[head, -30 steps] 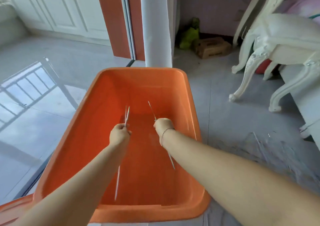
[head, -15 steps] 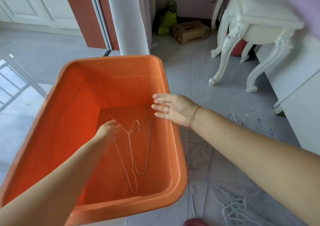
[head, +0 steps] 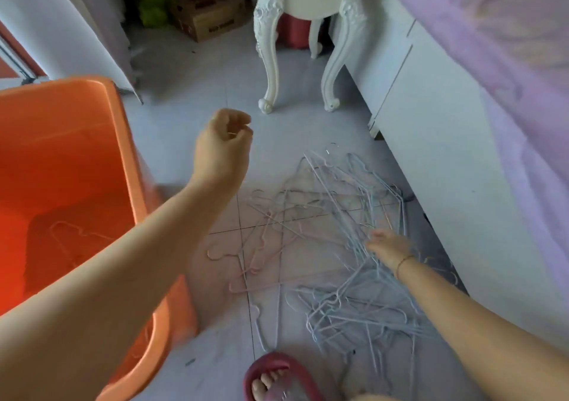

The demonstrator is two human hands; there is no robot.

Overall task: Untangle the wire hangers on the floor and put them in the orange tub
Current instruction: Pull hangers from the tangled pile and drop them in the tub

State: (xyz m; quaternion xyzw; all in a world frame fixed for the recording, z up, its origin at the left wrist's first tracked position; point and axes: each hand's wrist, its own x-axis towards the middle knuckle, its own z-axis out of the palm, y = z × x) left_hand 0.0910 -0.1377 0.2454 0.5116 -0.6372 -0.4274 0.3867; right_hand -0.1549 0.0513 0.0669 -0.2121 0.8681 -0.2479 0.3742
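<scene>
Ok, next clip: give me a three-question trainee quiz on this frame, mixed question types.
1. True or false: the orange tub already has at least one wire hanger lying in it.
2. Multiple choice: where is the right hand? A) inside the tub B) down at the hanger pile on the floor C) on the white table leg
3. Short answer: is the left hand over the tub or over the floor, and how are its fingers set?

Key
1. True.
2. B.
3. Over the floor, right of the tub; fingers curled in, with no hanger visibly held.
</scene>
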